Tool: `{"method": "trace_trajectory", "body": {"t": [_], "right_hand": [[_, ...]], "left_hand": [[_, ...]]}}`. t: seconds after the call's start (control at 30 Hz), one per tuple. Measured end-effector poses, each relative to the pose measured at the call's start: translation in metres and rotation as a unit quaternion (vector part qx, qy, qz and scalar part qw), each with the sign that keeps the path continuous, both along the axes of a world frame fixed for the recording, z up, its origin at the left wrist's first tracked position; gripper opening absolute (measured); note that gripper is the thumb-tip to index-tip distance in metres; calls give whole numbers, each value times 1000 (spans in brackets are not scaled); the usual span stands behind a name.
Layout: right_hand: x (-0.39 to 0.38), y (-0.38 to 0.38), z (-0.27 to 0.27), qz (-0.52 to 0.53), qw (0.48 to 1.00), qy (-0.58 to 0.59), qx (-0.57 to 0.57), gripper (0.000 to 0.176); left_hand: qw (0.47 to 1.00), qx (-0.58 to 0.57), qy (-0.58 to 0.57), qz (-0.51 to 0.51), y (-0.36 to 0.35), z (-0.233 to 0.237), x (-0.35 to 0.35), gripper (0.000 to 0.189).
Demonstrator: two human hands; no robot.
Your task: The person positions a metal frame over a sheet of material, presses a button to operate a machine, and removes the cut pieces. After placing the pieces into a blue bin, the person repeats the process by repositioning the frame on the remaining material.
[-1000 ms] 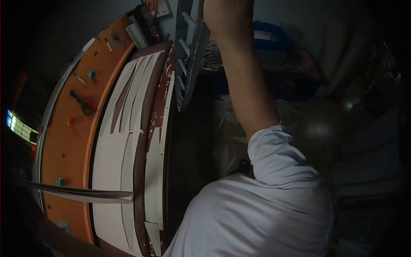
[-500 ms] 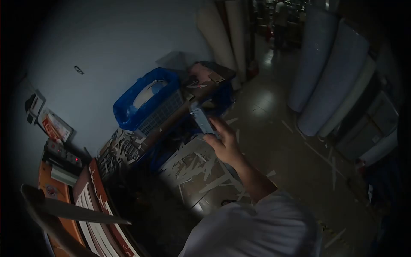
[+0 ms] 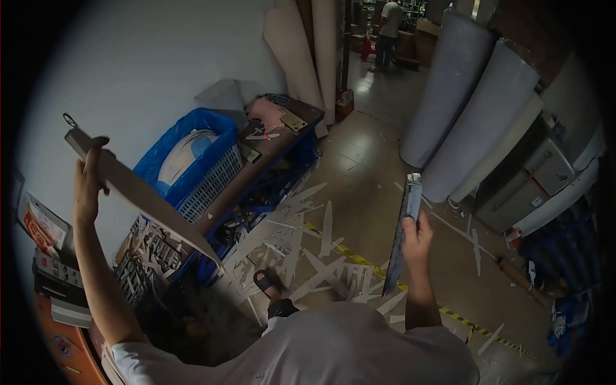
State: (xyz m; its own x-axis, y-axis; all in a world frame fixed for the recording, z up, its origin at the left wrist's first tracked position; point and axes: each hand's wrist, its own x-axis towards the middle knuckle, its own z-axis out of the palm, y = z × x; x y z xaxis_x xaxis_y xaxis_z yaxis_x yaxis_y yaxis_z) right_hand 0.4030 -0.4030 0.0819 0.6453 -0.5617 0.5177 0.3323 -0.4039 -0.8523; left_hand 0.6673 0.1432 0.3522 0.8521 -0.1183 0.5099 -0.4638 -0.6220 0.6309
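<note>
My left hand (image 3: 90,183) is raised at the left, its fingers closed around the upper part of a long, pale, tapered strip (image 3: 151,200). The strip slants down to the right, and its pointed end hangs in front of the low bench. On the right, my right hand (image 3: 418,240) grips a long, narrow, blue-grey bar (image 3: 410,199) with a shiny top end. This bar stands nearly upright, tapering towards its lower end above the floor; what kind of tool it is I cannot make out.
A blue basket (image 3: 186,202) stands on a brown bench (image 3: 269,147) by the wall. Pale strip offcuts (image 3: 321,273) litter the floor near my sandalled foot (image 3: 266,281). Large wrapped rolls (image 3: 449,90) lean at the right. Another person (image 3: 387,32) stands in the background.
My left hand has come into view, raised with the pale strip, which was low at the left. My right hand has moved right with the bar, now more upright. The view has also shifted and brightened.
</note>
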Motion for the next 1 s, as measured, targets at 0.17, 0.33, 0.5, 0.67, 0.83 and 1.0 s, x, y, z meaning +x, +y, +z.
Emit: {"method": "trace_trajectory", "body": {"t": [0.17,0.33,0.5,0.67,0.83,1.0], "right_hand": [[38,33,-3,-89,993,73,-21,29],[133,89,16,-159,985,61,34,37],[193,124,26,-210,978,6,13,42],[217,138,28,-231,972,52,2,48],[246,157,28,-316,947,46,45,61],[235,144,9,-333,941,53,33,63]], "left_hand": [[996,8,-3,-89,-25,9,117,49],[991,-103,-21,-84,3,25,265,58],[986,-125,-5,-113,31,23,375,67],[988,-19,43,-146,63,0,487,71],[990,-70,24,-120,52,-19,511,70],[977,-169,-40,-126,36,-26,543,69]]}}
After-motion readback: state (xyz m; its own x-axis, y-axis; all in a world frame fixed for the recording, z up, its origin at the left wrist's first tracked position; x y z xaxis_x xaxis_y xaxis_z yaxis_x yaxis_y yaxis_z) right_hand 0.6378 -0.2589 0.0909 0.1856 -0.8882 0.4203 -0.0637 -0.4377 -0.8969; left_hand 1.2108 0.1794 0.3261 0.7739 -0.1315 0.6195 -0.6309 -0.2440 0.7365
